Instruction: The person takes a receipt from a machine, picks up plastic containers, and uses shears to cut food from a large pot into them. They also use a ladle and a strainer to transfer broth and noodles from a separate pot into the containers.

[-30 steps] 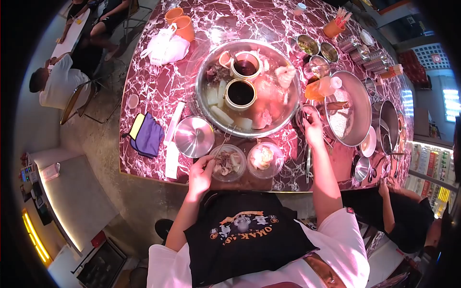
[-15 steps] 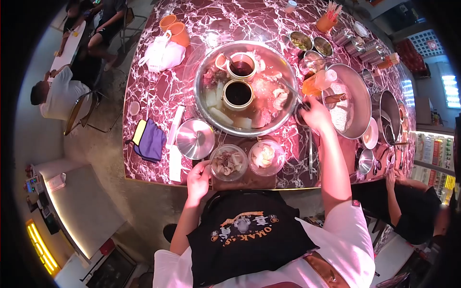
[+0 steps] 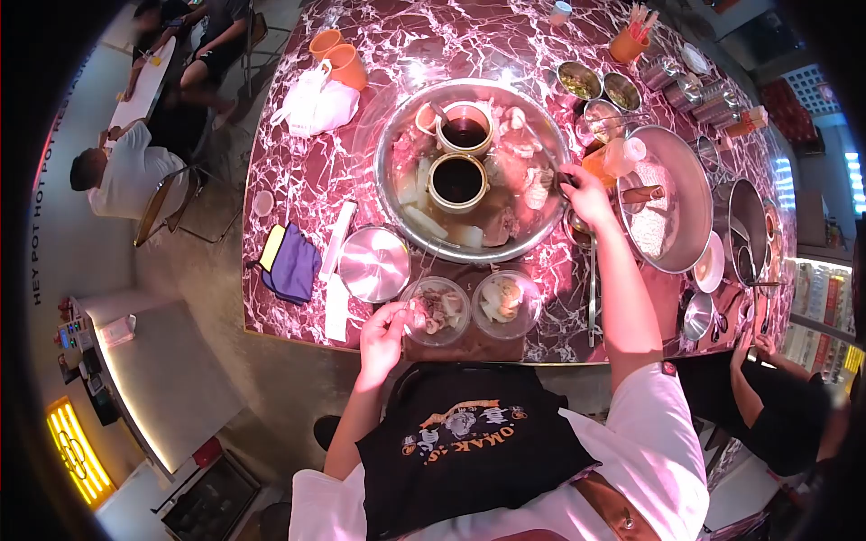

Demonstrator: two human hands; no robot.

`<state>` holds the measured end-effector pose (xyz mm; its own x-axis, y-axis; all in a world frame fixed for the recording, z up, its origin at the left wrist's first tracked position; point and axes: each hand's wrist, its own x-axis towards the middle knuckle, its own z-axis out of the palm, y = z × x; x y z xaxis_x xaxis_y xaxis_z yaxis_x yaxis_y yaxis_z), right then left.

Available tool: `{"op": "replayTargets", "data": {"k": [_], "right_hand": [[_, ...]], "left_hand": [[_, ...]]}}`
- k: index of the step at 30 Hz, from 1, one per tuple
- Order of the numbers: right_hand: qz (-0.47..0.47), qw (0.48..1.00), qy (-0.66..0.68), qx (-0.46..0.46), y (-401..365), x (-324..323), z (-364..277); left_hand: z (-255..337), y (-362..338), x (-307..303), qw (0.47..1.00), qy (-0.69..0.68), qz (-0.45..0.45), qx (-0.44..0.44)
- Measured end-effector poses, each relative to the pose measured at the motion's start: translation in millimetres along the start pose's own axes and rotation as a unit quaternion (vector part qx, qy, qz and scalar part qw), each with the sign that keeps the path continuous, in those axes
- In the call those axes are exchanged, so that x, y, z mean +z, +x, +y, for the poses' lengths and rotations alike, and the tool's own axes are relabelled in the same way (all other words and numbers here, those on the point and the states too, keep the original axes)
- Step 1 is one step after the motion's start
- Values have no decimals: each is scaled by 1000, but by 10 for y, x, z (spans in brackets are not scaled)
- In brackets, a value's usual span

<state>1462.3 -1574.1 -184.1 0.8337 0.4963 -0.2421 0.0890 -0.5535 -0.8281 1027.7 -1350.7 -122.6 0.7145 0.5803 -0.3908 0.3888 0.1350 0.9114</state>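
My left hand (image 3: 384,332) pinches the left rim of a clear round bowl (image 3: 438,337) with pieces of meat in it. Beside that bowl is a second clear bowl (image 3: 508,340) holding pale chunks of food. My right hand (image 3: 588,198) is closed around the black handle of a metal utensil (image 3: 561,175), at the right rim of a big metal pot (image 3: 394,230). The utensil's far end is hard to make out over the pot. Broth, meat and pale vegetable pieces fill the pot, along with two round containers (image 3: 458,207) of dark liquid.
A wide metal basin (image 3: 704,203) stands right of my right hand. A round metal lid (image 3: 372,267), a purple cloth (image 3: 294,266) and a plastic bag (image 3: 323,110) are on the left. Orange cups (image 3: 347,68) stand behind the bag. Another person's hands (image 3: 753,343) are at the right edge.
The head view has shifted, so the table appears farther right. My right hand still grips the black handle, and the utensil's angle over the pot has changed. My left hand stays at the meat bowl's rim.
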Motion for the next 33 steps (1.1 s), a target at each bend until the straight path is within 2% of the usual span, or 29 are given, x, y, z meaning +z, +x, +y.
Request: {"op": "replayTargets", "data": {"k": [4, 7, 10, 13, 16, 22, 25, 26, 28, 31, 33], "right_hand": [[-23, 991, 126, 48, -385, -304, -214], [-20, 994, 105, 36, -560, -422, -234], [-9, 988, 145, 51, -689, -455, -266], [-5, 986, 159, 57, -796, -507, -397], [-1, 987, 158, 41, -819, -539, -434], [29, 988, 148, -13, -533, -417, -475], [7, 995, 99, 32, -187, -225, -460], [-4, 991, 118, 57, -44, -133, -422], [-5, 986, 139, 90, 144, 25, -403], [71, 993, -86, -37, 162, 73, -408], [10, 991, -129, 26, 49, -7, -454]], "left_hand": [[-61, 113, 55, 999, 38, 0, 30], [25, 193, 81, 997, 67, -26, 15], [138, 290, 104, 992, 114, -51, -20], [197, 387, 166, 990, 127, -56, 33], [256, 485, 222, 978, 148, -45, 142], [234, 578, 314, 980, 151, -57, 116], [400, 515, 406, 984, 146, -73, 74], [432, 509, 413, 976, 181, -84, 87], [456, 476, 451, 976, 189, -90, 54], [475, 439, 422, 980, 171, -96, 8], [407, 426, 392, 986, 135, -95, 4]]}}
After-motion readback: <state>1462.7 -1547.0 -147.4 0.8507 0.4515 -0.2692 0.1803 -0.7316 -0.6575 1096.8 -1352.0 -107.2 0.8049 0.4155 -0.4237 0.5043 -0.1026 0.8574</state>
